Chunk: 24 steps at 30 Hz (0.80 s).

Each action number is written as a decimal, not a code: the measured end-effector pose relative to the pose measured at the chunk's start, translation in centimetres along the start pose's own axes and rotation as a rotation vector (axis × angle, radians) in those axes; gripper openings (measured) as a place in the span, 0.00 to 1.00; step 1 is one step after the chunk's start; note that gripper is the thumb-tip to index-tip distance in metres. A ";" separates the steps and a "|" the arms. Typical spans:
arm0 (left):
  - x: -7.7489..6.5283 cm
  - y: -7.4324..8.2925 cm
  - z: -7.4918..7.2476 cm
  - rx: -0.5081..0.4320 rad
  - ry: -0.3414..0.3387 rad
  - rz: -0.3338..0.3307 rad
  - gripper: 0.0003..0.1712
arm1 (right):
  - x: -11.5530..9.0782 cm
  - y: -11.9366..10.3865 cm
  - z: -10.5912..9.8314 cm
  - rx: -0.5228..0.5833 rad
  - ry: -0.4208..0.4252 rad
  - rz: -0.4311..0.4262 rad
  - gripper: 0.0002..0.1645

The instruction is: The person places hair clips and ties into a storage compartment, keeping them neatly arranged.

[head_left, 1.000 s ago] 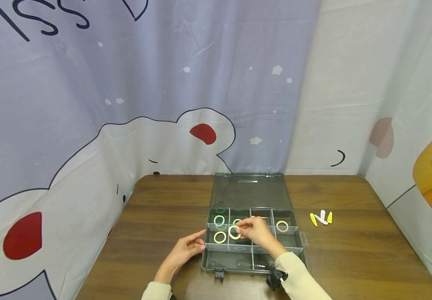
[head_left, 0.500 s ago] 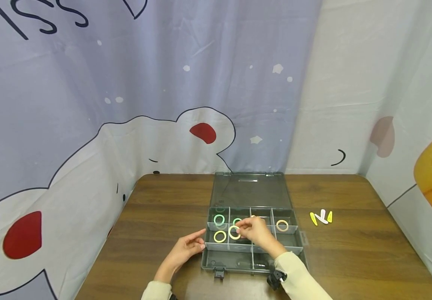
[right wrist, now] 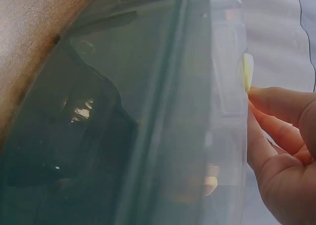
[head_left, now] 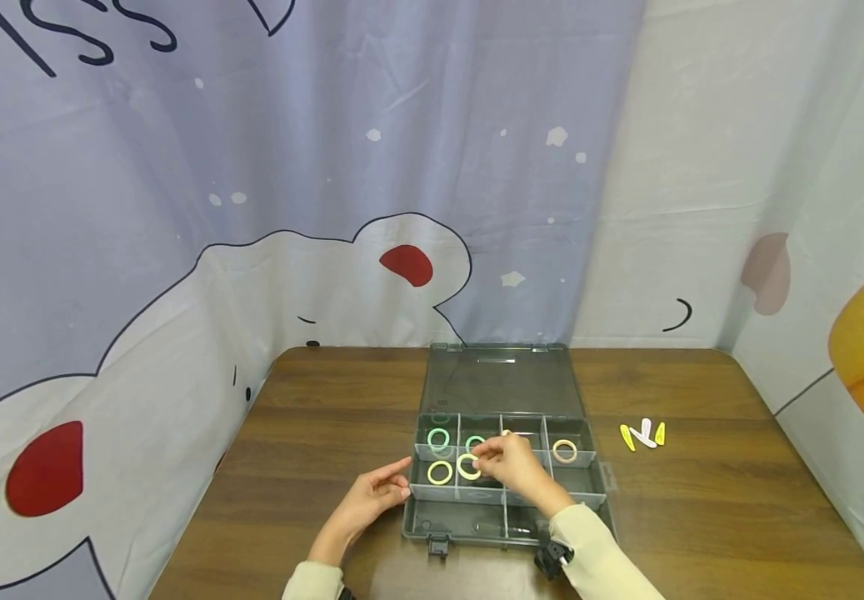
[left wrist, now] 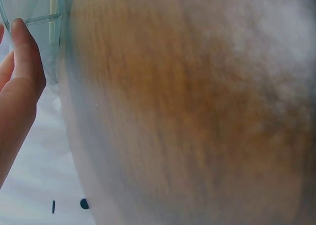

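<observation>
An organizer box (head_left: 476, 539) of smoky clear plastic lies with its lid (head_left: 502, 383) folded back. My right hand (head_left: 519, 471) pinches a pale yellow hair tie (head_left: 459, 469) between thumb and fingertips, over the second compartment of the middle row. In the right wrist view the hair tie (right wrist: 248, 72) shows edge-on above the box wall. To its left lies another yellow hair tie (head_left: 430, 473). Green hair ties (head_left: 430, 439) occupy the two back-left compartments; a beige one (head_left: 555, 452) sits at back right. My left hand (head_left: 368, 500) touches the box's left edge, fingers loosely extended.
Yellow hair clips (head_left: 627, 437) and white hair clips (head_left: 646, 428) lie on the wooden table (head_left: 701, 500) right of the box. Part of another ring shows behind my right hand. A printed curtain (head_left: 327, 167) hangs behind the table.
The pinched hair tie tilts slightly and sits marginally lower. Both hands stay almost where they were.
</observation>
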<state>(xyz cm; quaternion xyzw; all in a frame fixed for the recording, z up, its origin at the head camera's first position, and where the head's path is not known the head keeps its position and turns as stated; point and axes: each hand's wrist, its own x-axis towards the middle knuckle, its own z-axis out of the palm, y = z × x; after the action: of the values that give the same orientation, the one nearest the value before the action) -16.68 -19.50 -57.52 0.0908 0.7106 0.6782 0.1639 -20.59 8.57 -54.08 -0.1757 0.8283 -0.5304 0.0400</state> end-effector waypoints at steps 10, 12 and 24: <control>0.0 0.2 0.0 0.005 -0.008 -0.008 0.35 | -0.1 0.3 -0.8 -0.020 0.003 -0.031 0.09; 0.0 0.2 0.0 0.004 -0.009 -0.008 0.35 | -0.1 0.3 -1.0 -0.017 0.004 -0.040 0.10; 0.0 0.1 0.0 -0.008 0.000 -0.009 0.35 | -0.1 0.0 -4.1 -0.015 0.081 -0.002 0.09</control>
<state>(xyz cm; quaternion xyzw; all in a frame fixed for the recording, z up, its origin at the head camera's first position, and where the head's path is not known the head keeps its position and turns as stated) -16.72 -19.46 -57.45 0.0871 0.7083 0.6803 0.1672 -21.51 12.21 -52.34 -0.1553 0.8331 -0.5308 0.0044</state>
